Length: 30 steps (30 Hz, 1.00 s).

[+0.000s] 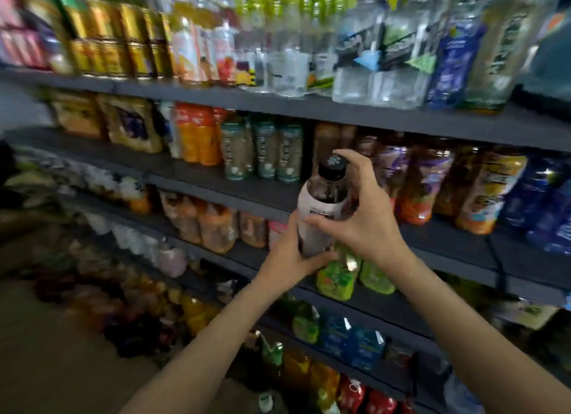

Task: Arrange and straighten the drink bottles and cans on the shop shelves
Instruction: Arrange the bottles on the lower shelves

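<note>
The left hand (292, 253) is wrapped round the lower body of a dark bottle (324, 209), held off the shelf in front of the second shelf edge (247, 188). Just right of it, the right hand (358, 209) clasps the bottle's shoulder, one finger curling up beside the black cap (332, 166). I'd judge the gap behind the cap, left of the brown bottles (414, 178), is where it goes: lower it upright, label forward, in line with its neighbours. Its base is hidden by the left palm, the label is unreadable, and most stock is blurred
</note>
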{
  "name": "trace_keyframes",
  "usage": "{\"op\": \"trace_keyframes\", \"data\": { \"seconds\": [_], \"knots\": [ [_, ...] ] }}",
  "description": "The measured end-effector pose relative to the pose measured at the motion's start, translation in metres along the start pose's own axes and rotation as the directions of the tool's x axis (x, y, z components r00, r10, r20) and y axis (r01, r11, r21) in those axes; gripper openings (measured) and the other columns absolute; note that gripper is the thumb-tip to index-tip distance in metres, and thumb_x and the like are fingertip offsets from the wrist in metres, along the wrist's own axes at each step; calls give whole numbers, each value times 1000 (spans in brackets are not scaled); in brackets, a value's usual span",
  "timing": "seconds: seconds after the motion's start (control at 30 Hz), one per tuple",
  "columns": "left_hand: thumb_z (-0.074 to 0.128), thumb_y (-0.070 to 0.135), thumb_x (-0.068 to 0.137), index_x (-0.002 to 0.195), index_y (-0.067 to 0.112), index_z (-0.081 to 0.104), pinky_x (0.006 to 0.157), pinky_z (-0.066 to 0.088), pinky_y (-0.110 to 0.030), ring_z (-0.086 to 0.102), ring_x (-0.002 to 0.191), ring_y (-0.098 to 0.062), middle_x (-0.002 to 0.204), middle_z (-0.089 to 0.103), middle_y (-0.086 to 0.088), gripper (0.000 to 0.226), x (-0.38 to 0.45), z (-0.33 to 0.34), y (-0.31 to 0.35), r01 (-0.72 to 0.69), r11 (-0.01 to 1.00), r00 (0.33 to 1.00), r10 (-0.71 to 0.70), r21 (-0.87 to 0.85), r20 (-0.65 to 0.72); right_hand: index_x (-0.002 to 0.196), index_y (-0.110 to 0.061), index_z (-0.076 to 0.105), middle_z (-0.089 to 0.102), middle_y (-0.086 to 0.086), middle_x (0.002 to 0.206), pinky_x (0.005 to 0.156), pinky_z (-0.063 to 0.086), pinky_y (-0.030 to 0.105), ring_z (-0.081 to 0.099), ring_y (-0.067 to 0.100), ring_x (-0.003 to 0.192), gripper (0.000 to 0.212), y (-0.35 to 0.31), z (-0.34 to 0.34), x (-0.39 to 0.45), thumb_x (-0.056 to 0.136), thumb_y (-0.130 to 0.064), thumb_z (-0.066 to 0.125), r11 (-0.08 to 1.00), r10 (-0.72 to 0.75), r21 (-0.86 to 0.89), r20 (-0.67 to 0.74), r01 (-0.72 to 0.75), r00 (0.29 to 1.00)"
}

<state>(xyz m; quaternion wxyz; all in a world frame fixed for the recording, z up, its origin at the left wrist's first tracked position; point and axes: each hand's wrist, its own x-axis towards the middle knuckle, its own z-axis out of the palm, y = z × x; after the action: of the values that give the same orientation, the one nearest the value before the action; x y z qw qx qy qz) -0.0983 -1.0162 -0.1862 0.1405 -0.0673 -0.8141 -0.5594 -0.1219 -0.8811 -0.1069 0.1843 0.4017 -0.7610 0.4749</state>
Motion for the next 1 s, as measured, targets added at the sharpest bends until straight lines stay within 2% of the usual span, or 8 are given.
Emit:
{"op": "trace_keyframes", "data": {
  "seconds": [0.17,0.27,0.4,0.57,0.67,0.8,0.9,1.0],
  "knots": [
    [75,38,70,133,32,33,91,44,-14,52,113,1,124,54,15,76,-59,-134,-58,180,980,968,-162,83,-192,139,-33,23,40,-33,119,81,36,-1,42,-17,109,91,-26,139,45,69,-32,81,962,111,213,267,-171,957],
    [77,31,74,132,33,34,85,44,-12,51,113,-4,124,53,13,72,-87,-198,-101,296,947,924,-251,124,-288,136,-23,31,47,-20,119,75,39,7,47,1,113,78,-24,227,64,74,-46,72,951,154,167,471,-260,868],
    [76,33,75,146,22,22,82,43,-17,49,119,-11,128,47,13,90,-94,-283,-162,439,860,875,-343,260,-342,133,-18,34,53,-10,120,86,47,23,53,13,116,82,-11,338,83,68,-43,78,906,181,212,589,-367,788],
    [71,38,78,141,24,27,76,45,-13,55,106,-8,122,52,15,78,-66,-396,-241,469,764,883,-424,443,-203,127,-23,40,52,-16,107,83,45,23,51,7,103,74,9,463,124,67,-32,82,837,298,231,569,-497,767],
    [63,39,85,141,26,33,86,49,-31,57,108,-15,129,55,4,65,-42,-466,-282,458,665,876,-451,590,-172,120,-28,41,49,-14,102,72,38,22,47,7,97,64,13,526,153,70,-29,81,884,282,173,545,-435,789],
    [56,26,92,138,24,38,84,51,-35,58,105,-17,120,59,-3,49,-16,-537,-321,522,646,841,-497,557,-212,120,-29,41,51,-5,118,78,39,26,50,17,113,62,30,583,194,70,-30,79,957,245,30,446,-288,861],
    [54,16,93,134,13,41,83,42,-22,56,108,-19,124,53,-3,43,13,-579,-356,527,682,843,-497,508,-207,127,-23,40,53,0,123,83,41,28,50,21,116,71,53,617,219,69,-26,81,938,344,-60,300,-342,890],
    [52,10,93,128,3,45,83,41,-22,56,105,-23,116,55,-9,36,48,-611,-397,520,727,852,-481,449,-208,127,-18,41,53,5,124,84,41,27,51,24,116,71,73,654,233,68,-20,81,883,469,-86,109,-462,877]
  ]
}}
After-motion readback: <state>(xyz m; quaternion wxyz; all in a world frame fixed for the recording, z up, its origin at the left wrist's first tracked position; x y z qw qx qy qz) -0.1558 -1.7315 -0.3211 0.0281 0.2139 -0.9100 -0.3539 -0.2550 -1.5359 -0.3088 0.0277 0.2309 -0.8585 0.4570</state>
